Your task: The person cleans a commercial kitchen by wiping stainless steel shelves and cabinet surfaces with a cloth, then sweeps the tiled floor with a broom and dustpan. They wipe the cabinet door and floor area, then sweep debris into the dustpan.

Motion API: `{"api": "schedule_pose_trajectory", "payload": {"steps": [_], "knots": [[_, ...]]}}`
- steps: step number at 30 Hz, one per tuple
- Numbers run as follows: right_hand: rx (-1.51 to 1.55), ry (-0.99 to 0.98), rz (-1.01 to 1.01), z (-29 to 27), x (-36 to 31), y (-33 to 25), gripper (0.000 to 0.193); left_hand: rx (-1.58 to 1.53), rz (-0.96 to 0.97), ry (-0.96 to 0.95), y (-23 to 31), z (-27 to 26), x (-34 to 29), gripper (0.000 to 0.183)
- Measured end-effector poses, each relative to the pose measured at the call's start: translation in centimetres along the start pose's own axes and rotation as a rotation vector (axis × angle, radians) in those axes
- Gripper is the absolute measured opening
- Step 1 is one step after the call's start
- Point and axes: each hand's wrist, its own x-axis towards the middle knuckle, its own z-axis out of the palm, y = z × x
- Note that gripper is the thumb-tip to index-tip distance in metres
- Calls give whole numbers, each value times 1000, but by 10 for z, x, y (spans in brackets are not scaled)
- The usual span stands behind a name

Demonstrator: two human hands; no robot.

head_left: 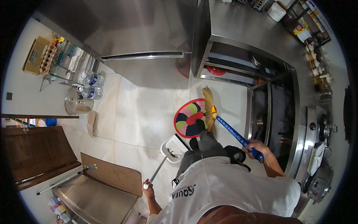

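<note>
Head view, right hand: my right hand (257, 148) is closed around the blue handle of the broom (227, 127), close to its upper end.
Broom: slants away from me to the left; the straw bristles (209, 98) overlap the right edge of the rug – whether they press on it I cannot tell.
Head view, left hand: my left hand (148, 189) is closed on the white end of the long-handled dustpan (174, 143).
Dustpan: white, at floor level, just beside my feet and near the lower edge of the rug; dark debris (171, 152) lies inside.
Rug: oval, red-rimmed, with green, pink and dark patches; the rug (184, 111) lies on the pale tiled floor (140, 112), one black shoe (200, 125) on it.
Left wall: two clear bottles (92, 92) beside a lidded metal pot (77, 103).
Counter, right: steel counter (253, 28) – a red item (215, 70) rests on the shelf beneath.
</note>
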Motion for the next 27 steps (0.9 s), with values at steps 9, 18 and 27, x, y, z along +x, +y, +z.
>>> {"api": "schedule_pose_trajectory", "payload": {"steps": [9,18,27], "knots": [[-19,-80,-335,37,50,-123,55,80,-44,48,1,11,-14,28],[53,44,-775,116,300,-240,52,41,-204,58,-12,0,-12,19],[-545,390,-241,116,540,-241,28,275,-188,156,-17,16,-13,24]]}}
